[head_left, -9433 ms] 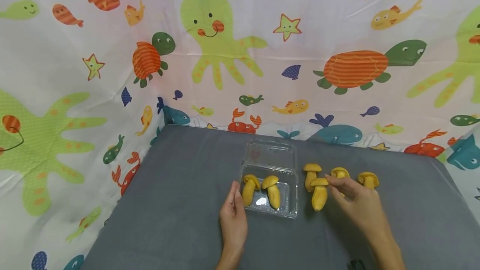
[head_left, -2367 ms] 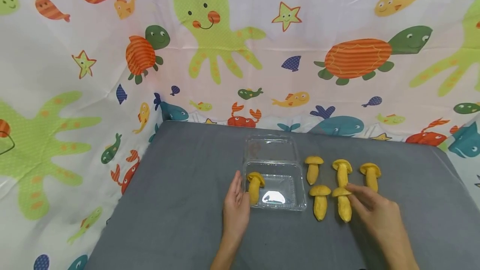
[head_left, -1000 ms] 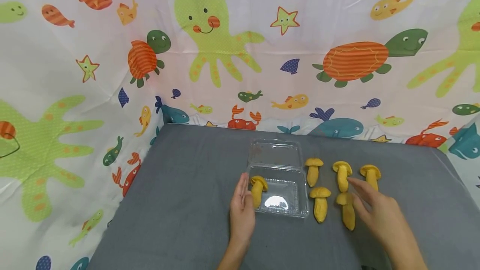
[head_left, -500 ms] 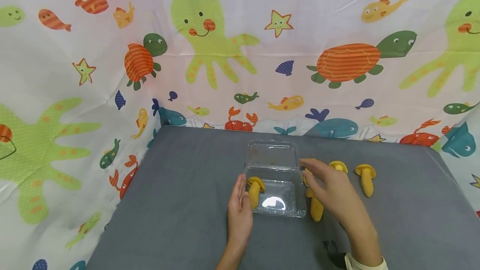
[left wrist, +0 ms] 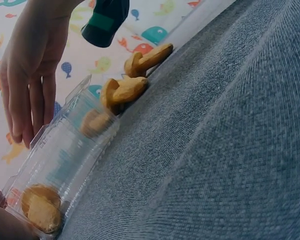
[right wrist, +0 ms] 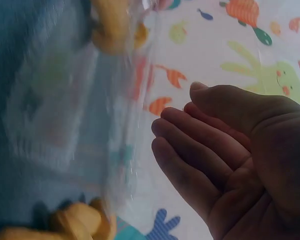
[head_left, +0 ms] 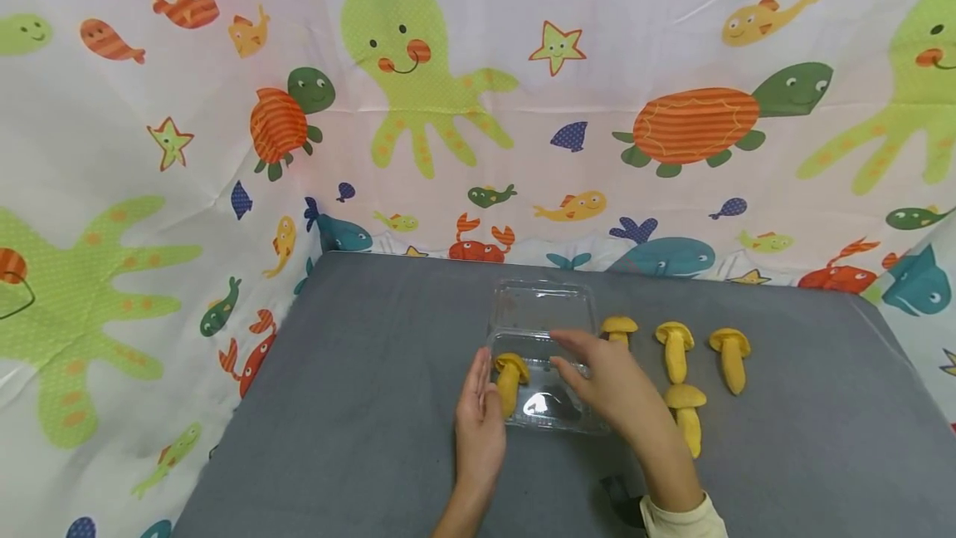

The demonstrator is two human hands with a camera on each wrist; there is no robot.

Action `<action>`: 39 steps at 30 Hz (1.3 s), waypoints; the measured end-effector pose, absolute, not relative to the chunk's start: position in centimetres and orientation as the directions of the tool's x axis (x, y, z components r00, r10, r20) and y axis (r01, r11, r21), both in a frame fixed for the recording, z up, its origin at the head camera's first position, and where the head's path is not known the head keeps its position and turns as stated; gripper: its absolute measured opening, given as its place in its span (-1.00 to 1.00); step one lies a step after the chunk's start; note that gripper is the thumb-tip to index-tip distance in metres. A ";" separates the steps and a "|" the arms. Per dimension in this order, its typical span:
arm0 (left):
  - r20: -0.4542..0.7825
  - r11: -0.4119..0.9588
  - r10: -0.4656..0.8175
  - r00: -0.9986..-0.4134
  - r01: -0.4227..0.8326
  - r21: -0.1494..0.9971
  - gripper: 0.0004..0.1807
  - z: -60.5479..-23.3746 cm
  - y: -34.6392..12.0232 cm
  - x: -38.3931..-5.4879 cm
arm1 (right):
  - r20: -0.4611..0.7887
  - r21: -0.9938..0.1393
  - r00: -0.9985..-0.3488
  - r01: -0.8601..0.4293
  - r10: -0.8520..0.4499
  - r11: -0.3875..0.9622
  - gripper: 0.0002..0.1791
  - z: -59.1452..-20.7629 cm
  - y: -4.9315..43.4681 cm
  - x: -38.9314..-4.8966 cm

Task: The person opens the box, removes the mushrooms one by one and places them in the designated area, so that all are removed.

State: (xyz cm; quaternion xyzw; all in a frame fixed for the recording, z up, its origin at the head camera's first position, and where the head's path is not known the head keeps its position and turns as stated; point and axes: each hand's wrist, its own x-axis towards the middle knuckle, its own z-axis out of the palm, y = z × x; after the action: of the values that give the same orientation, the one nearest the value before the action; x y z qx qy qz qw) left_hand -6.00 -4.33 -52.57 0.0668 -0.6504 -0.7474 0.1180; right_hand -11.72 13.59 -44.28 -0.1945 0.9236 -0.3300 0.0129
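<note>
My left hand [head_left: 480,430] lies along the left wall of a clear plastic clamshell container [head_left: 590,397], its fingers fairly straight. Inside, at that left end, is one yellow mushroom [head_left: 511,384], also seen in the left wrist view as a mushroom [left wrist: 42,210] behind the clear wall. Over the container's right part hovers my right hand [head_left: 608,380], thumb and index finger apart, nothing between them. The right wrist view shows that right hand [right wrist: 210,145] with loosely bent fingers beside the container wall [right wrist: 122,150].
Right of the container, on the grey cloth [head_left: 358,405], lie several more mushrooms, among them a near one [head_left: 685,418] and a far right one [head_left: 730,359]. My right forearm covers part of that area. A patterned curtain [head_left: 448,214] stands behind and at left.
Earlier the container held two mushrooms; now one. My right hand set a mushroom down on the cloth at right, let go, and moved left over the container. My left hand stayed at the container.
</note>
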 end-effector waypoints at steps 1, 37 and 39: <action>0.056 -0.125 -0.263 -0.963 0.091 0.988 -0.40 -52.6 -4.3 -6.0 | 0.099 -0.616 -0.922 -0.352 -0.374 0.705 -0.54 -44.4 13.2 -11.7; -0.013 -0.141 -0.248 -0.969 0.023 0.990 -0.39 -52.7 -4.3 -6.3 | 0.082 -0.629 -0.936 -0.316 -0.343 0.710 -0.59 -48.9 9.3 -12.0; -0.013 -0.149 -0.246 -0.969 0.025 0.989 -0.38 -52.7 -4.3 -6.3 | 0.098 -0.632 -0.933 -0.327 -0.346 0.703 -0.58 -49.0 9.3 -12.0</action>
State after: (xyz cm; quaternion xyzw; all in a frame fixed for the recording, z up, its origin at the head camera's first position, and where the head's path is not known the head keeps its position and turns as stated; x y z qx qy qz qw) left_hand -6.33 -4.34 -52.69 0.0854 -0.6463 -0.7530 0.0898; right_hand -12.04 9.28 -48.98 -0.1822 0.9227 -0.3395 0.0138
